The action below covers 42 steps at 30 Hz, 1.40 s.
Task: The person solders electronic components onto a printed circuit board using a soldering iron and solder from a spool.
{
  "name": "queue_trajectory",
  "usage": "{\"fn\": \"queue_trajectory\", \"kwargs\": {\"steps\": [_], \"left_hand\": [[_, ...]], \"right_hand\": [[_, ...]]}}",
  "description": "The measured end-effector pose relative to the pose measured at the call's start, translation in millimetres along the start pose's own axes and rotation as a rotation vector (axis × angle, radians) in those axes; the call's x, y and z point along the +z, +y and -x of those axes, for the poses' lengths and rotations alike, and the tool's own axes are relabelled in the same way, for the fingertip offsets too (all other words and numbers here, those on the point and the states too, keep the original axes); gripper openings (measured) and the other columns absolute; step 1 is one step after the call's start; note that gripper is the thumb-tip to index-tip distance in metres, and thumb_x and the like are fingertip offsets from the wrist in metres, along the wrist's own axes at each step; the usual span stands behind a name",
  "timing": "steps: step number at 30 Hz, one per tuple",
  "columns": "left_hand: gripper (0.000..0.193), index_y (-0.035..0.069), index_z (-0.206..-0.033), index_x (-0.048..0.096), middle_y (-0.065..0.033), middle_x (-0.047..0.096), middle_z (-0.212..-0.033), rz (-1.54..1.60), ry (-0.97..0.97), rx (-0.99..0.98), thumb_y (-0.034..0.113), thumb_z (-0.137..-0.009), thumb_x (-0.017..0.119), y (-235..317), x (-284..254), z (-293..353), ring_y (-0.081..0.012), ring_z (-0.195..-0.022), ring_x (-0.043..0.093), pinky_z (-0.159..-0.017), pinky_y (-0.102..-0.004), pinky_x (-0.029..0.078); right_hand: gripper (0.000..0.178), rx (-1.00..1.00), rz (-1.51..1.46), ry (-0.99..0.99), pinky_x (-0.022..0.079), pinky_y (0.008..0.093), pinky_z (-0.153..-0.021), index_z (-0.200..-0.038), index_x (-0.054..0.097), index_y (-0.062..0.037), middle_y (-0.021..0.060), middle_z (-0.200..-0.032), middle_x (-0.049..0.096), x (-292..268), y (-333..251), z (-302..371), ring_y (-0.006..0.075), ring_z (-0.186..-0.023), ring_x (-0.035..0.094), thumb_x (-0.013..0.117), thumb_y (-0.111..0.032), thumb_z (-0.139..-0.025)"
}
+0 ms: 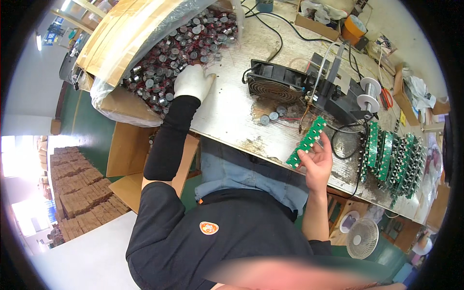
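My left hand [193, 83], in a white glove with a black sleeve above it, is at the near edge of a heap of small round metal motors [181, 48] with thin red wires. Its thumb sticks out to the right; the other fingers are bent toward the heap, and I cannot see whether they hold anything. Bare, my right hand [317, 162] pinches the lower part of a narrow green circuit board [308, 142] between thumb and fingers. The board is tilted over the table's front edge, below a soldering machine [333, 92].
A plastic-lined carton [121, 41] spills the motors onto the white table [224, 104]. Beside the machine stand a black fan [275, 82] and a solder spool [369, 94]. Several loose motors [273, 116] lie in front. Stacked green boards [391, 157] fill the right end. Black cables cross the tabletop.
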<state>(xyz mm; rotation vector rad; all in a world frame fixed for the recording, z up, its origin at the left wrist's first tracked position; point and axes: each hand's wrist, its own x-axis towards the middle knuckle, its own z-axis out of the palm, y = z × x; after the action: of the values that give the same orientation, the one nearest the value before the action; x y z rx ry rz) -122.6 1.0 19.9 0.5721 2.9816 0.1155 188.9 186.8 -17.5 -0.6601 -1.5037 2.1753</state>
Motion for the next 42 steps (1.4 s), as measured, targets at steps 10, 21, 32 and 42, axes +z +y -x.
{"fn": "queue_trajectory", "kwargs": {"steps": [10, 21, 32, 42], "left_hand": [[0.023, 0.001, -0.084, 0.057, -0.0183, 0.061, -0.073, 0.32, 0.21, 0.095, 0.021, -0.079, 0.067, -5.6, 20.9, 63.1, -0.0352, -0.071, 0.063, -0.065, -0.041, 0.049], [0.018, -0.006, -0.099, 0.055, -0.0079, 0.065, -0.081, 1.256, 0.159, -0.01, 0.004, -0.086, 0.064, 4.1, 17.7, 92.7, -0.0092, -0.06, 0.058, -0.051, -0.0203, 0.045], [0.041, -0.013, -0.118, 0.047, -0.0204, 0.065, -0.095, 1.875, -0.184, -0.055, 0.011, -0.089, 0.063, 24.9, 22.6, 98.6, -0.0222, -0.076, 0.067, -0.07, -0.0296, 0.056], [0.024, -0.006, -0.104, 0.063, -0.0062, 0.062, -0.079, 1.337, -0.128, 0.236, 0.014, -0.09, 0.063, 72.6, 24.0, 135.9, -0.0118, -0.067, 0.061, -0.062, -0.024, 0.05]], "right_hand": [[0.071, -0.003, 0.01, -0.009, 0.049, 0.0212, -0.049, -0.14, 0.024, 0.0017, 0.0171, -0.108, 0.059, 0.3, -1.0, 1.1, 0.0132, -0.072, 0.062, 0.062, 0.01, -0.08], [0.07, -0.011, 0.006, -0.004, 0.05, 0.0215, -0.05, -0.139, 0.025, 0.0013, 0.0181, -0.109, 0.059, 1.7, -1.2, 0.8, 0.0139, -0.072, 0.063, 0.061, 0.01, -0.08], [0.072, 0.006, -0.019, -0.009, 0.05, 0.0224, -0.049, -0.14, 0.023, 0.0002, 0.0174, -0.105, 0.059, 2.7, -3.1, 0.7, 0.0144, -0.071, 0.063, 0.062, 0.01, -0.08], [0.08, 0.023, -0.01, -0.041, 0.051, 0.0232, -0.056, -0.143, 0.02, 0.0005, 0.0162, -0.109, 0.058, -0.3, -1.5, 4.0, 0.0139, -0.076, 0.062, 0.065, 0.011, -0.077]]}}
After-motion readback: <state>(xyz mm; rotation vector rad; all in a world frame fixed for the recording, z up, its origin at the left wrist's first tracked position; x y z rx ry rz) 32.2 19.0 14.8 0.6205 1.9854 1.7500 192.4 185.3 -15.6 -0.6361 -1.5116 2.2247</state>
